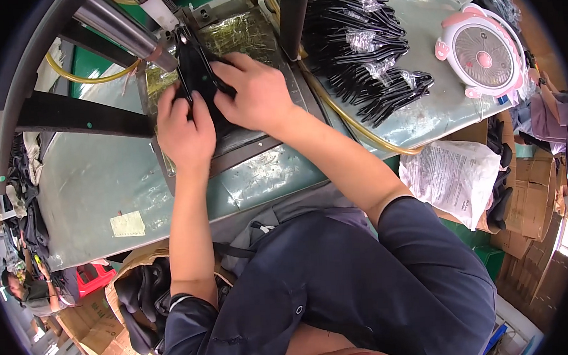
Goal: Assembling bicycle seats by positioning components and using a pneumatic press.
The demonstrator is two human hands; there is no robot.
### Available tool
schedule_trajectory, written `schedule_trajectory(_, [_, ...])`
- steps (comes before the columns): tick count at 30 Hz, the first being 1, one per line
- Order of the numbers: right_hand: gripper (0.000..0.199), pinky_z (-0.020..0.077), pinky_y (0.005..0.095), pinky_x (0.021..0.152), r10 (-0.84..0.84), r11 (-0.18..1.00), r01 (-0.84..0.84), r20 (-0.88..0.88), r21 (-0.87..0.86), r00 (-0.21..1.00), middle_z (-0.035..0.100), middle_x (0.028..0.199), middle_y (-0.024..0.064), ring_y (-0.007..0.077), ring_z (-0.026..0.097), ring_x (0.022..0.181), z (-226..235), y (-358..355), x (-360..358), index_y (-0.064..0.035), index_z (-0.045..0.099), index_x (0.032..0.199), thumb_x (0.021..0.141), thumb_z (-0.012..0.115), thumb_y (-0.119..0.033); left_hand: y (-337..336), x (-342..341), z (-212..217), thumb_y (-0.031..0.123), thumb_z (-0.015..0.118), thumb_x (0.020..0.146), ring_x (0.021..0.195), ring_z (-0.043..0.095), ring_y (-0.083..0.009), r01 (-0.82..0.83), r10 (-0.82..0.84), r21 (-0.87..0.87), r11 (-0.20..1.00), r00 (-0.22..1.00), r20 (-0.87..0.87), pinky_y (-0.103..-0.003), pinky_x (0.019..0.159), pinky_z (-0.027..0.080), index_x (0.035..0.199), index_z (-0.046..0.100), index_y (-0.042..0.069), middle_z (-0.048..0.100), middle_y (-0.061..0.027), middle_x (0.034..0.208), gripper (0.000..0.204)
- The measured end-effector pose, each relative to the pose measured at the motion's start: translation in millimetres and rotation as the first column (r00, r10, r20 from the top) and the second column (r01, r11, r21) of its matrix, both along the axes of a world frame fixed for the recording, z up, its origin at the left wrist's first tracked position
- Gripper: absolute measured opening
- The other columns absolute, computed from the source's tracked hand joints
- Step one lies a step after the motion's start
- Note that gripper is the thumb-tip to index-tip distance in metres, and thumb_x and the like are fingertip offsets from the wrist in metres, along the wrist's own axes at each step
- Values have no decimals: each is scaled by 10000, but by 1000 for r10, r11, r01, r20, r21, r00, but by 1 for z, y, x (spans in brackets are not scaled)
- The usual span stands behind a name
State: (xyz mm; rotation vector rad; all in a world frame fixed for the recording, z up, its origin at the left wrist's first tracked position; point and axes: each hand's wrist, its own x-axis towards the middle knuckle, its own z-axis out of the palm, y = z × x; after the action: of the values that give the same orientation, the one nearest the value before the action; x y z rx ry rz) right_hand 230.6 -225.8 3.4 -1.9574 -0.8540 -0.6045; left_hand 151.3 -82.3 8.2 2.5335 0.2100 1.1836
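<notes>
A black bicycle saddle base with thin rod-like rails [194, 63] lies under the press, its narrow end pointing away from me. My left hand [185, 128] grips its near left side, fingers curled at the edge. On the right side, my right hand [254, 92] holds it with thumb and fingers bent around the rim. The far tip sits close to the press's metal fitting [166, 20]. Beneath it is a dark press plate [238, 41] covered with yellowish, shiny film. Parts of the saddle base are hidden by my fingers.
Black frame bars [81, 114] and a steel cylinder [119, 32] stand at left. Bundled black metal rails [360, 45] and a pink-white fan [483, 51] occupy the table's right. A yellow hose [352, 122] runs alongside. Boxes [105, 328] holding black saddle parts are below.
</notes>
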Motion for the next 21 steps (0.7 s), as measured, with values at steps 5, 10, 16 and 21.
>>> schedule_trajectory(5, [564, 618, 460, 741, 8, 997, -6, -26, 71, 1000, 712, 1089, 179, 390, 732, 878, -3, -3, 0, -17, 655, 1301, 785, 786, -203, 4, 1, -10, 145, 778, 932, 966, 743, -358, 74, -70, -37, 997, 994, 79, -424, 802, 592, 835, 657, 18, 744, -153, 1249, 200])
schedule_trajectory(10, [949, 570, 501, 999, 20, 1000, -24, -224, -17, 974, 665, 1279, 365, 509, 681, 1168, -2, -9, -6, 130, 448, 1506, 897, 812, -501, -4, -7, -9, 183, 832, 888, 1084, 714, -386, 49, -40, -130, 990, 997, 72, -442, 893, 581, 1117, 639, 48, 703, -169, 1305, 329])
schedule_trajectory(16, [925, 551, 489, 1040, 93, 994, -112, -447, -17, 890, 663, 1311, 381, 507, 668, 1227, 23, -19, -10, 131, 442, 1516, 934, 770, -509, -3, -13, 9, 197, 816, 850, 1155, 699, -395, -42, -13, -290, 956, 982, -186, -455, 971, 571, 1226, 648, 55, 695, -166, 1296, 436])
schedule_trajectory(21, [745, 532, 455, 1083, 339, 939, -289, -637, 186, 692, 710, 1303, 275, 464, 687, 1206, 47, -39, -19, 13, 562, 1496, 935, 769, -431, 42, -49, 16, 135, 768, 846, 1066, 745, -352, 103, -125, -316, 943, 991, -53, -417, 937, 583, 1192, 702, 23, 763, -156, 1199, 370])
